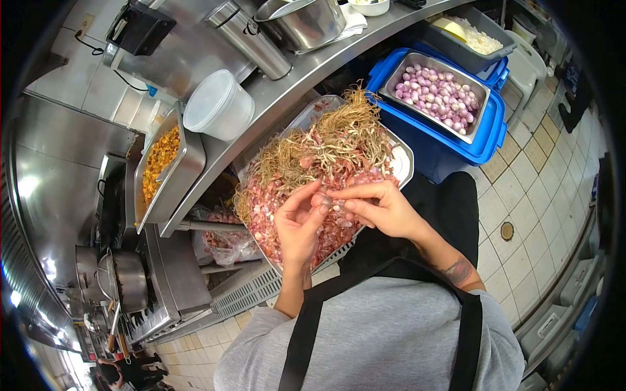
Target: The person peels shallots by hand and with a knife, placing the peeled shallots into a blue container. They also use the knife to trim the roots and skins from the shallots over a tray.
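Note:
Above a large metal tray [409, 171], my left hand [298, 220] pinches a small shallot [319, 199] between thumb and fingers. My right hand [383, 207] meets it from the other side, its thumb and forefinger closed on the same shallot, which the fingertips partly hide. Loose pink shallot skins and bulbs [264, 212] fill the near part of the tray. Behind them lies a tangled heap of dry stalks and roots [339, 140].
Peeled shallots [435, 98] fill a metal pan on a blue lidded bin [450, 148] to the right. A steel counter [287, 88] carries a plastic tub [218, 107], a flask [251, 42] and a pot [306, 26]. Further left is a pan of orange pieces [160, 163].

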Demonstrator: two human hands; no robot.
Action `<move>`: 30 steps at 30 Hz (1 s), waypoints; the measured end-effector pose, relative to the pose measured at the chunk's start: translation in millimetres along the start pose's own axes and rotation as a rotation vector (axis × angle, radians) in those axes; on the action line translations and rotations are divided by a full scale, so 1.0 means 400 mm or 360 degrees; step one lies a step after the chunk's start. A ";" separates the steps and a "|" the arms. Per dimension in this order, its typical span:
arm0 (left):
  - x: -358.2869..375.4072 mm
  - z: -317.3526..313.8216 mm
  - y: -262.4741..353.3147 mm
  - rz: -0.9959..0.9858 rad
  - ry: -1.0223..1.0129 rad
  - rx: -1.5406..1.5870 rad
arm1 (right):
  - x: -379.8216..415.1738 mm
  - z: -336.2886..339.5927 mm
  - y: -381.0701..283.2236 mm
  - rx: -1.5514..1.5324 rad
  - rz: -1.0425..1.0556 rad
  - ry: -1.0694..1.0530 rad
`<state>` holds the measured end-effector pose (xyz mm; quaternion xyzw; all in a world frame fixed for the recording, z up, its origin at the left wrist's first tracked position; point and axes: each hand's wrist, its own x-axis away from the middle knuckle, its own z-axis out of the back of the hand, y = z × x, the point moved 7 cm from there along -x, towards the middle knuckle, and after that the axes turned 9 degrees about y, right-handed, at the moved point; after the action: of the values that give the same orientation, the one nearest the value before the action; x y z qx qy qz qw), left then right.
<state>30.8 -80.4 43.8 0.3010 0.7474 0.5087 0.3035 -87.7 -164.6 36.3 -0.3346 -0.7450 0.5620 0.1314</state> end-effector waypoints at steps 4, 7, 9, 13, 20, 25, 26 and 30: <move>-0.002 -0.017 -0.011 0.0065 0.0020 0.0056 | -0.010 0.012 0.037 -0.0245 -0.0293 0.0003; -0.008 -0.020 -0.014 0.0066 0.0036 0.0091 | -0.021 0.033 0.041 -0.0182 -0.0212 0.0178; -0.007 -0.021 -0.008 0.0050 -0.0012 0.0139 | -0.030 0.072 0.032 0.0275 0.0059 0.0485; -0.012 -0.004 -0.008 0.0125 0.0024 0.0339 | -0.032 0.093 0.015 0.0526 0.0092 0.0647; -0.027 0.031 -0.033 0.0271 0.0211 0.0553 | -0.019 0.051 -0.011 0.0620 0.0244 0.0498; -0.019 0.028 -0.034 0.0208 0.0210 0.0510 | -0.006 -0.005 -0.047 0.0446 0.0412 0.0310; -0.017 0.025 -0.030 0.0172 0.0202 0.0481 | -0.002 -0.010 -0.053 0.0414 0.0408 0.0288; -0.008 0.009 -0.012 0.0049 0.0171 0.0382 | 0.005 -0.025 -0.054 0.0625 0.0275 0.0078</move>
<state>34.8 -82.0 38.8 0.3188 0.8133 0.4357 0.2171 -91.2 -159.1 59.3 -0.3787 -0.5863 0.6972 0.1636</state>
